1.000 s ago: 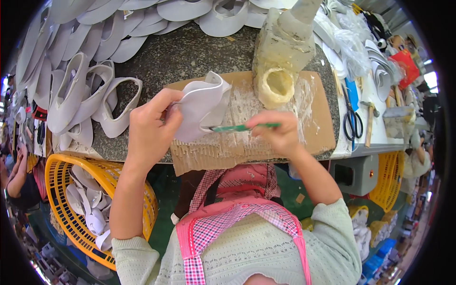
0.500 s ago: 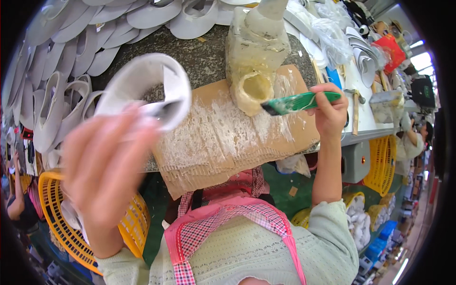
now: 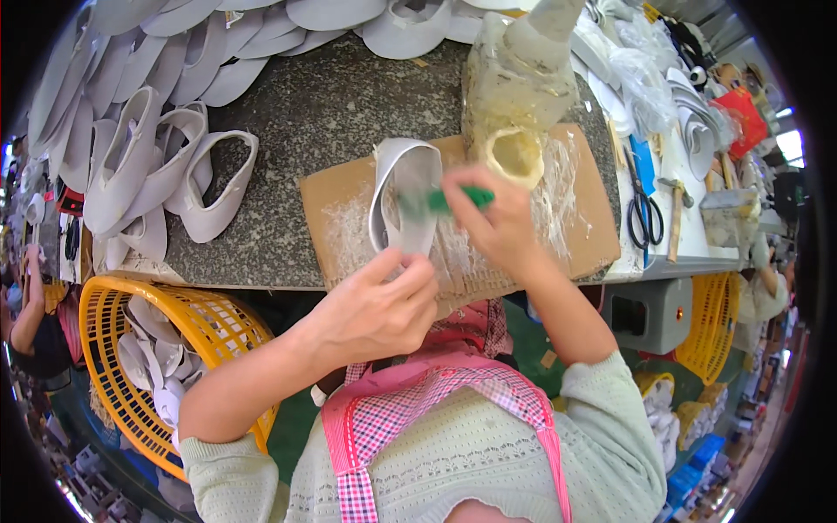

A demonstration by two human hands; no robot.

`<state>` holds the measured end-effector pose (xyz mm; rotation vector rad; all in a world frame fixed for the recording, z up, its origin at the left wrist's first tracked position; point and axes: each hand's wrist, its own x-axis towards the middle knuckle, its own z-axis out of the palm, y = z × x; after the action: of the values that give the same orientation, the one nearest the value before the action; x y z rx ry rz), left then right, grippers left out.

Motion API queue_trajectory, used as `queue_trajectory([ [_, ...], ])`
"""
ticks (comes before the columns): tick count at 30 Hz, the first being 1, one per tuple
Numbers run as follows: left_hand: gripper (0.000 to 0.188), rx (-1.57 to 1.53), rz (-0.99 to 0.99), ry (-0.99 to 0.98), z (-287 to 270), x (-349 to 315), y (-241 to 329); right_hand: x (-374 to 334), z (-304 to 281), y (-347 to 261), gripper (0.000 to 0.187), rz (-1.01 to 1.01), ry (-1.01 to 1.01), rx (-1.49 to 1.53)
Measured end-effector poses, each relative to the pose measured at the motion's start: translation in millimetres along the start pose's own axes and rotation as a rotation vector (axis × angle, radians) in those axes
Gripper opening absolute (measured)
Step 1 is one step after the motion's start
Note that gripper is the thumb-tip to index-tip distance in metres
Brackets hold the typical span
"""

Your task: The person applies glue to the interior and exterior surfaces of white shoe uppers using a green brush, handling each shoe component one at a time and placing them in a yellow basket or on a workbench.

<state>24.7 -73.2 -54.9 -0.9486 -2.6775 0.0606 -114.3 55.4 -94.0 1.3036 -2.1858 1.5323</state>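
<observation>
Over a glue-smeared cardboard sheet [image 3: 336, 180], my left hand [image 3: 379, 301] pinches the near end of a white shoe upper [image 3: 422, 166], its opening facing up. My right hand [image 3: 499, 218] grips a green-handled brush [image 3: 471, 199], whose head is smeared by motion at the inside of the upper. Whether the bristles touch it is hard to make out. Just behind the right hand stands a pale, glue-crusted container [image 3: 514, 83] with a round, yellowish mouth. Several loose white shoe uppers [image 3: 205, 209] lie left of the cardboard on the speckled table.
Overlapping white uppers [image 3: 205, 52] cover the far left of the table [image 3: 288, 131]. To the right lie black-handled scissors [image 3: 643, 218] and a hammer [image 3: 676, 218]. A yellow basket [image 3: 231, 327] with white pieces stands low at left. A grey box [image 3: 649, 314] sits under the table's right side.
My left hand has brought the shoe upper right and down over the cardboard. My right hand has carried the brush left from near the container's mouth to the upper.
</observation>
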Motion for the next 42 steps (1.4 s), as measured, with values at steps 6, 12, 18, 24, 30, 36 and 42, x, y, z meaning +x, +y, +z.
queue_trajectory([
  [6, 0.022, -0.06, -0.118, 0.101, 14.3, -34.9, 8.7, 0.6, -4.4, -6.0, 0.006, 0.384, -0.062, 0.149],
  [12, 0.035, -0.351, -0.596, 0.337, 42.6, -82.6, 24.9, -3.5, -13.3, -28.6, 0.009, 0.465, -0.206, 0.549],
  [18, 0.037, -0.382, -0.521, 0.366, 51.3, -87.2, 21.6, -7.2, 42.2, -21.7, 0.016, -0.294, -0.276, 0.191],
  [24, 0.033, -0.323, -0.491, 0.413, 60.4, -94.8, 24.9, -12.8, 49.4, -12.4, 0.018, -0.565, -0.258, 0.02],
  [30, 0.032, -0.261, -0.431, 0.47, 63.8, -96.4, 24.5, 20.1, 35.4, -13.0, 0.017, -0.496, -0.464, 0.188],
  [36, 0.029, -0.195, -0.398, 0.43, 63.3, -103.2, 25.7, 44.5, 8.5, -22.8, 0.017, -0.393, -0.944, 0.336],
  [42, 0.028, -0.165, -0.374, 0.424, 59.6, -101.9, 18.8, 42.0, 16.7, -26.4, 0.011, -0.596, -0.921, 0.233],
])
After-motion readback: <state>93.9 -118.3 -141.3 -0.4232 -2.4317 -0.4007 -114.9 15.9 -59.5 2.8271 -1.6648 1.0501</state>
